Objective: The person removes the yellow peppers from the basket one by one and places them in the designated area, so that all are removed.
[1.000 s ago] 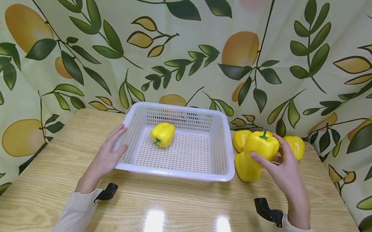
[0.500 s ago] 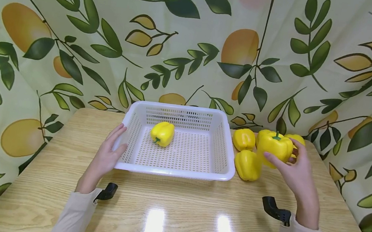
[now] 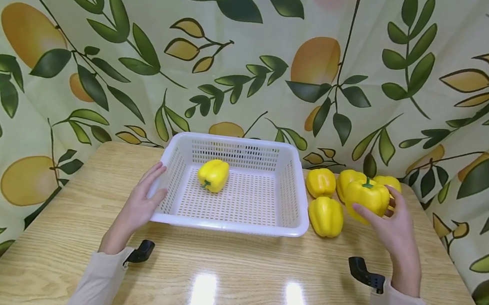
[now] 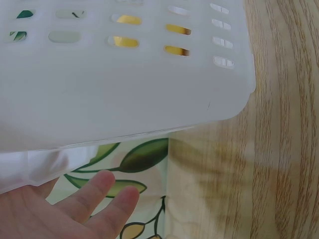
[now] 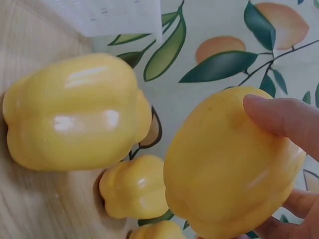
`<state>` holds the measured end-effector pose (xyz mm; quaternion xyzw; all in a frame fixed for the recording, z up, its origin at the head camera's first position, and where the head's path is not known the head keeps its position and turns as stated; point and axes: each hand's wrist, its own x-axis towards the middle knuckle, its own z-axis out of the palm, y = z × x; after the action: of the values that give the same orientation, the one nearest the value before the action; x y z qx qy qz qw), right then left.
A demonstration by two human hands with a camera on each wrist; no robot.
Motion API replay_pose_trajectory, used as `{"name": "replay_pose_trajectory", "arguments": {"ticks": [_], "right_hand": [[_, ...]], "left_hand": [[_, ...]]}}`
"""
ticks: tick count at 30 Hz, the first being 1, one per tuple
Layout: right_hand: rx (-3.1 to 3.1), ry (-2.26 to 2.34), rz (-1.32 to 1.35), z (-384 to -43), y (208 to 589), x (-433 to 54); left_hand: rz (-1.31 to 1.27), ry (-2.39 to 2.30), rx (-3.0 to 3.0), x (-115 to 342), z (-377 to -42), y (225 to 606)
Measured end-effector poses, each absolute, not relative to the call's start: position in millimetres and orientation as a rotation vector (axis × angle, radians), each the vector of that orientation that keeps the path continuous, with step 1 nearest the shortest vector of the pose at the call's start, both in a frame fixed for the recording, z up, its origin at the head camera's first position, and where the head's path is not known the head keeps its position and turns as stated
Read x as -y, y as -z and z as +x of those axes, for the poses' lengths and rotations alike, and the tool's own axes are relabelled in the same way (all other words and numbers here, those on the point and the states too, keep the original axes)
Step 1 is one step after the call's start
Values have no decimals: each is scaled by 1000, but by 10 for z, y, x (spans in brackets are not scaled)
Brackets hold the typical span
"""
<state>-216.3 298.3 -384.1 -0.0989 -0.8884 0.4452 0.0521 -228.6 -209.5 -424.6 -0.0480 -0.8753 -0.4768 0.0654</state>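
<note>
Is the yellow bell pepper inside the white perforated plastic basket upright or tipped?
Tipped: the yellow bell pepper lies on its side in the basket, its green stem low on the near side rather than on top.

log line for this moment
left hand: at rim of white perforated plastic basket; right hand: holds glossy yellow bell pepper; inside basket: one yellow bell pepper; right of basket: four more yellow peppers

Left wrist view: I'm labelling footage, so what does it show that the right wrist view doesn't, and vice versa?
Only the left wrist view shows the left hand, beside the white basket. Only the right wrist view shows the right hand, the yellow pepper it holds and, recognisably, other peppers; the yellow seen through slots in the left wrist view is too partial to identify. Both show part of that basket, the wooden table and the leaf-patterned cloth.
</note>
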Motion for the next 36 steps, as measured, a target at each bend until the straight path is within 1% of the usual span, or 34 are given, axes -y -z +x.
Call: {"name": "replay_pose_trajectory", "arguments": {"ticks": [16,36], "right_hand": [[2834,-1246,-406,-2258,4048,-3151],[2991,-1209,-422,-2303,4210,-3246]], "left_hand": [[-149,1455,2629,2090,-2286,4237],[-142,1454,2645,2093,-2288,4240]]}}
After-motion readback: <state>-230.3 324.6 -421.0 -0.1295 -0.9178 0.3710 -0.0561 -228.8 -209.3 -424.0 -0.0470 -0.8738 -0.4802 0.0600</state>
